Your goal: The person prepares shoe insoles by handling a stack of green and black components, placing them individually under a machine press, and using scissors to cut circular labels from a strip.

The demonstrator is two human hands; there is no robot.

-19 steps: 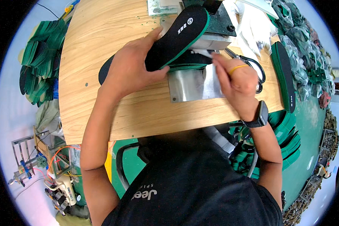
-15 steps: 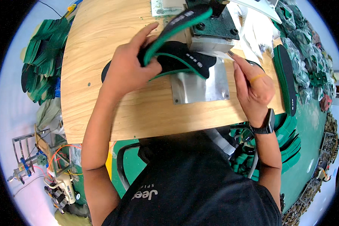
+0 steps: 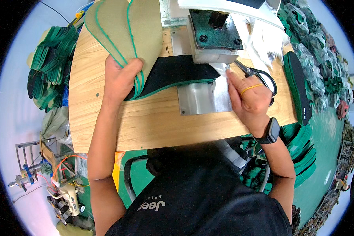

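Several insoles [image 3: 147, 31] with beige undersides and green edges fan upward from my left hand [image 3: 122, 80], which is closed round their near ends. A black insole [image 3: 177, 70] stretches from that hand to the metal press block [image 3: 214, 55], its right end lying over a shiny metal plate [image 3: 196, 100]. At the block's lower right corner, my right hand [image 3: 249, 96] pinches the edge of a thin whitish film [image 3: 220, 69]. Black-handled scissors [image 3: 268, 78] lie just beyond the right hand, partly covered by it.
White sheets [image 3: 259, 39] lie right of the press. An insole pair [image 3: 297, 86] rests along the wooden table's [image 3: 153, 126] right edge. Stacked insoles [image 3: 53, 59] stand left of the table, more [image 3: 303, 157] below right. Bagged green pieces [image 3: 303, 43] fill the far right.
My left hand has moved left and down, and the insoles have swung over, now showing beige undersides. My right hand has shifted left and down, uncovering more of the scissors.
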